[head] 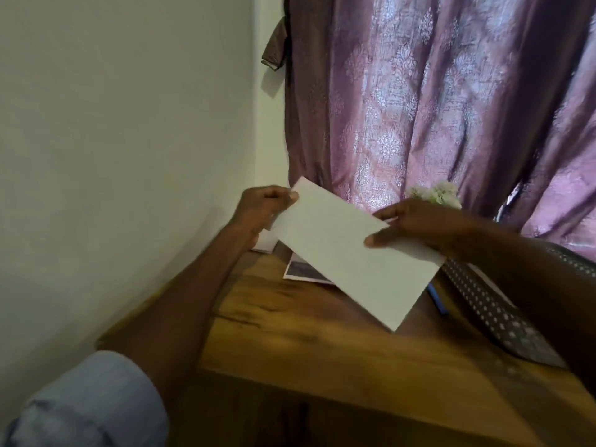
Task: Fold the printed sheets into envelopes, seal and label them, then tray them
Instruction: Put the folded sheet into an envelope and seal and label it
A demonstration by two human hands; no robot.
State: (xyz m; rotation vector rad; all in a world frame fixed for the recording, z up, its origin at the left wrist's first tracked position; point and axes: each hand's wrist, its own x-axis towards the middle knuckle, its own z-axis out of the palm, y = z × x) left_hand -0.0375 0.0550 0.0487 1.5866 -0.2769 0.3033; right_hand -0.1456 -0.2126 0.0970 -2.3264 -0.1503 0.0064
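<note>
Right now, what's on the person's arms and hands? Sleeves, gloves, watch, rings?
Both hands are bare: no gloves, and no rings or watch that the picture shows. The left hand comes from a bare forearm; a light blue sleeve is rolled up near the elbow, with a stitched seam on the cuff. The right hand also has a bare forearm; no sleeve is in view on that side.

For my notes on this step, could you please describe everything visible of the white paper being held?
The white rectangular paper looks plain, flat and matte, with no print, flap or label showing. It is held tilted above the wooden table, touching nothing else. The left hand pinches its upper-left corner; the right hand grips its upper-right edge.
</note>
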